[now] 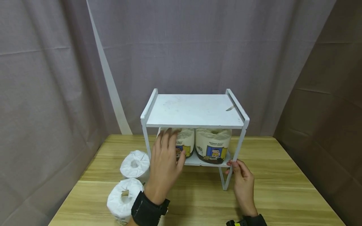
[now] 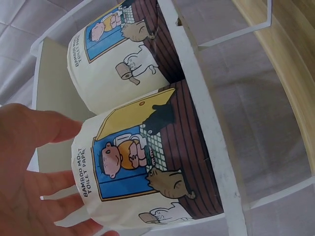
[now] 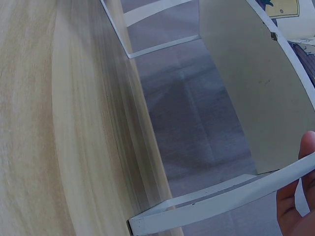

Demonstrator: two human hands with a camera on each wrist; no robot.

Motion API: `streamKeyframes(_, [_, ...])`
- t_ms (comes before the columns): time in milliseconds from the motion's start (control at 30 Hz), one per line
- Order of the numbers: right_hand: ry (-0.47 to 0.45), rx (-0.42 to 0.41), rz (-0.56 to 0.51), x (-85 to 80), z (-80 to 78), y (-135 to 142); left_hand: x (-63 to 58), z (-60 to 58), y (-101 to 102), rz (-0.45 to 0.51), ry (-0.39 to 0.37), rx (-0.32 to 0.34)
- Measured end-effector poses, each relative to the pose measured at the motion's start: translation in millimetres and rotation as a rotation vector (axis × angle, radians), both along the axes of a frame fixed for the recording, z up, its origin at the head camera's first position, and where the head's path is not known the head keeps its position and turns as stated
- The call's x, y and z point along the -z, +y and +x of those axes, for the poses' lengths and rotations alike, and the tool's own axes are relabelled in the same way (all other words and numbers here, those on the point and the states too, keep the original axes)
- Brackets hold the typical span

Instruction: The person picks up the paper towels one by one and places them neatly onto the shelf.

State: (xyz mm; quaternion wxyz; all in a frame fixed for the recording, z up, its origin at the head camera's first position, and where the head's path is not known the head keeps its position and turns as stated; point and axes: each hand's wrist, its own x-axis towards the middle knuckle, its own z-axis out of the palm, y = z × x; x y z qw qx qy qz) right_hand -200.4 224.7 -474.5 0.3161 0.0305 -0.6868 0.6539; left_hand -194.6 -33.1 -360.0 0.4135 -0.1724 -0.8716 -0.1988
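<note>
A white two-tier shelf rack (image 1: 195, 110) stands on the table. On its lower board sit two wrapped toilet paper rolls, a left roll (image 2: 133, 162) and a right roll (image 1: 214, 146), side by side with cartoon fronts facing out. My left hand (image 1: 165, 163) is at the left roll, thumb and fingers spread about its upper part and covering some of it in the head view. Between thumb and fingers, my right hand (image 1: 244, 182) holds the rack's right front leg (image 3: 221, 201), level with the lower board.
Two more white-wrapped rolls stand left of the rack, a rear roll (image 1: 135, 164) and a front roll (image 1: 124, 197). They are close to my left wrist. The wooden table (image 1: 282, 185) is bordered by grey curtains (image 1: 212, 47) behind and at the sides.
</note>
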Motion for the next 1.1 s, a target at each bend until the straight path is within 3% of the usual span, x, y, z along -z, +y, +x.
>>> streamKeyframes(200, [0.006, -0.004, 0.0, 0.4, -0.6, -0.3, 1.2, 4.3, 2.0, 0.034, -0.013, 0.016])
streamKeyframes(500, [0.008, 0.004, 0.003, -0.4, -0.2, -0.3, 6.3, 9.9, 3.4, 0.076, 0.038, -0.015])
streamKeyframes(733, [-0.008, -0.003, 0.001, -1.6, 3.1, -1.6, 13.6, 15.9, -3.0, 0.133, -0.024, -0.015])
streamKeyframes(967, [-0.032, 0.0, 0.02, -17.1, 12.3, -7.9, 19.3, 24.5, -10.5, 0.127, -0.066, -0.047])
streamKeyframes(1100, [-0.036, -0.003, 0.015, -12.1, 7.8, -2.9, 20.9, 27.5, -13.4, 0.135, -0.074, -0.045])
